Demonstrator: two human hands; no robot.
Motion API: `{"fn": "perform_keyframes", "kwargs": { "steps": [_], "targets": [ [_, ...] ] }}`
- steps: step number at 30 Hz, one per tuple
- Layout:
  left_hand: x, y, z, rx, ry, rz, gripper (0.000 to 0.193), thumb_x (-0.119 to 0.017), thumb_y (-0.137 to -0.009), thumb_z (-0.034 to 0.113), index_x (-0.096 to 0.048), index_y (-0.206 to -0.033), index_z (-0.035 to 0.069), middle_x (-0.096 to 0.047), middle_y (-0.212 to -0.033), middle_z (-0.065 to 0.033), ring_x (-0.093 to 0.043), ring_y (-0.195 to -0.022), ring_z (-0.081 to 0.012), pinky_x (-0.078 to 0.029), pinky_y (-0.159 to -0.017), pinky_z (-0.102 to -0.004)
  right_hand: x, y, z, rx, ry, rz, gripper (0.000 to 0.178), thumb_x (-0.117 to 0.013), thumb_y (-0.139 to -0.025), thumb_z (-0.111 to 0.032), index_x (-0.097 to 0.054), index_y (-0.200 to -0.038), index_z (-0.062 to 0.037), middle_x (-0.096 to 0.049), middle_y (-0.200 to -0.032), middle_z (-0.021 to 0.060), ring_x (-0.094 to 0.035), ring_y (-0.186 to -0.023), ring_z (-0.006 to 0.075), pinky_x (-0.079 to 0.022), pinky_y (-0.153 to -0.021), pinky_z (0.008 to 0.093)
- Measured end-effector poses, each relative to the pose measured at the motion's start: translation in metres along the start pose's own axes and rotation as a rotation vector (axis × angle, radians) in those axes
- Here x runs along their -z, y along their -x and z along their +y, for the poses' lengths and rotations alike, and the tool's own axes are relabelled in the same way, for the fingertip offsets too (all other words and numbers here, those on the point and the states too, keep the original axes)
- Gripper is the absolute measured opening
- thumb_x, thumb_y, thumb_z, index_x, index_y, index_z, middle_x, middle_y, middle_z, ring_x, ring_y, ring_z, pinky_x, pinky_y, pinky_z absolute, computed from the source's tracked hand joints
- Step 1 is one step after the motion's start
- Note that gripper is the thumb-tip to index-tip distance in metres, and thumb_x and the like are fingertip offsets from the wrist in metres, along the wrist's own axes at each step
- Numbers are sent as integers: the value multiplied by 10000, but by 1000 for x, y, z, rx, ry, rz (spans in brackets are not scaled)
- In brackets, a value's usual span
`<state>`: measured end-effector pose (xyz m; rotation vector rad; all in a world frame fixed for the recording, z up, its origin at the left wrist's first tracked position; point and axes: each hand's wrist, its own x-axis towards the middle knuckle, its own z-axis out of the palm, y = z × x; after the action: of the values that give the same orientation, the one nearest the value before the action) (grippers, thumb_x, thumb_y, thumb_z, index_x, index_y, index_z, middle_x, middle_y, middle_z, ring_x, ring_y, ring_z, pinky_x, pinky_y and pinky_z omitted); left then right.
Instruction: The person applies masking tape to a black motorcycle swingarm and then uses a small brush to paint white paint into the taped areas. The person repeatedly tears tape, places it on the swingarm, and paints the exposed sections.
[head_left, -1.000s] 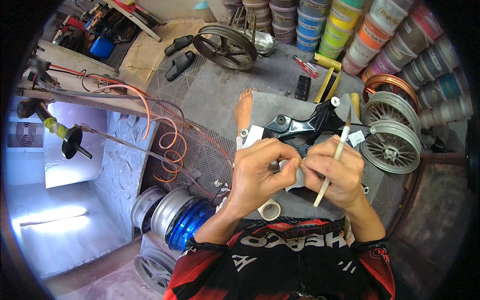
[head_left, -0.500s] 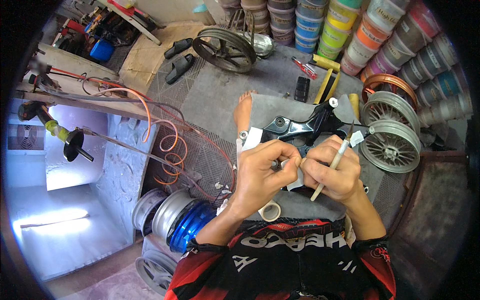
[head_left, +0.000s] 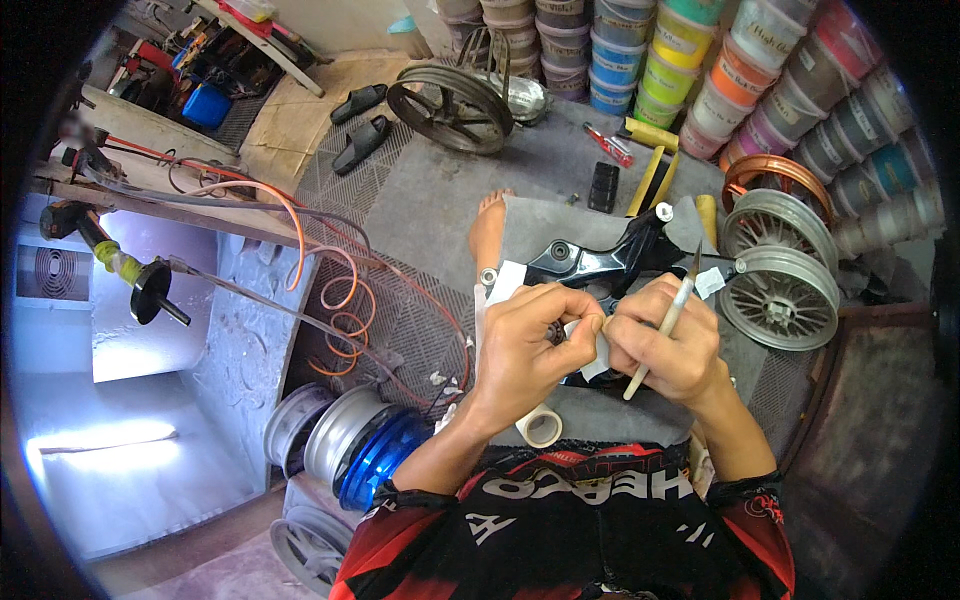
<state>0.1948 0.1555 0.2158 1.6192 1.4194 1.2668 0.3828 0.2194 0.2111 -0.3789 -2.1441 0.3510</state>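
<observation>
My left hand (head_left: 525,340) is closed, thumb and forefinger pinching a small white piece of tape (head_left: 592,356). Against those fingertips press the fingers of my right hand (head_left: 665,335), which also grips a craft knife (head_left: 662,335) with a pale handle, its dark blade pointing away from me. Beneath both hands a glossy black branched metal part (head_left: 592,260) lies across my lap, its middle partly hidden by them. White tape strips stick to it, one near its left end (head_left: 508,280). A roll of masking tape (head_left: 540,427) rests close to my body.
Wheel rims stand at right (head_left: 780,295) and lower left, including a blue one (head_left: 382,462). A dark wheel (head_left: 450,108) lies ahead. Stacked paint tubs (head_left: 675,45) line the back. Coiled orange hose (head_left: 350,310) and a power tool (head_left: 110,255) are at left. A black remote-like object (head_left: 604,187) lies ahead.
My hands stay together in nearly the same place. The view has shifted slightly, and the white tape between my fingers shows at a slightly different angle.
</observation>
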Motion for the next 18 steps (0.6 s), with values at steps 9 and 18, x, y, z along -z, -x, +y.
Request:
{"fn": "perform_keyframes", "kwargs": {
  "steps": [9,18],
  "targets": [
    [4,1,-8,231,392,-106,118,-717,-937,64,-705,-1021,-19,-700,-901,-4,-607,-823,-52,-490,-720,-226,1,1,0,-126,-97,12,288,-815,-678,-46,-689,-936,-33,-668,-877,90,-681,-756,271,-549,-677,375],
    [2,-1,-13,378,713,-175,183,-715,-942,-5,-649,-1112,-15,-671,-1018,-6,-619,-895,-53,-495,-767,-213,1,11,6,26,-141,13,368,-804,-654,38,-672,-992,-20,-667,-912,105,-688,-795,288,-558,-703,389]
  ]
}}
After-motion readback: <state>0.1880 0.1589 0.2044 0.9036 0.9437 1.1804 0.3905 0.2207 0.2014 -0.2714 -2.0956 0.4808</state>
